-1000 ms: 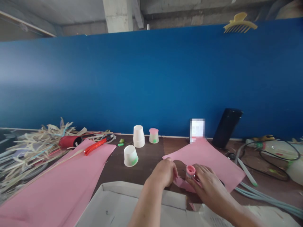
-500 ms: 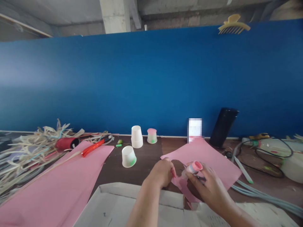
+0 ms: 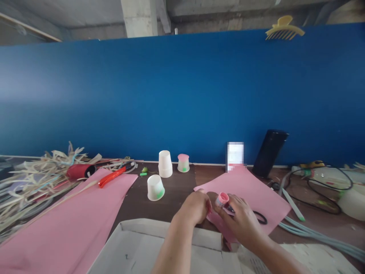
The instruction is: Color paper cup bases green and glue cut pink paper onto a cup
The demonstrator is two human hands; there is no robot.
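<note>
My left hand point(image 3: 196, 207) is closed at the left edge of a cut hole in a pink paper sheet point(image 3: 251, 186), pinching the paper there. Just beside it, my right hand point(image 3: 242, 220) grips a small tube with a pink open-looking top point(image 3: 223, 198), tilted over the hole. A black loop point(image 3: 261, 218), like a scissors handle, pokes out behind the right hand; whether that hand also holds it I cannot tell. My fingers hide part of the tube and of the hole's edge.
White paper cups point(image 3: 165, 163) stand left of my hands, one with a green patch point(image 3: 155, 188). A white box point(image 3: 142, 243) lies in front. Red-handled pliers point(image 3: 112, 177) rest on another pink sheet point(image 3: 71, 224). A black cylinder point(image 3: 269, 154) leans against the blue panel.
My right hand has shifted left with the tube, bringing it closer to my left hand and turning it more upright. The black loop now shows behind it. The left hand stays put.
</note>
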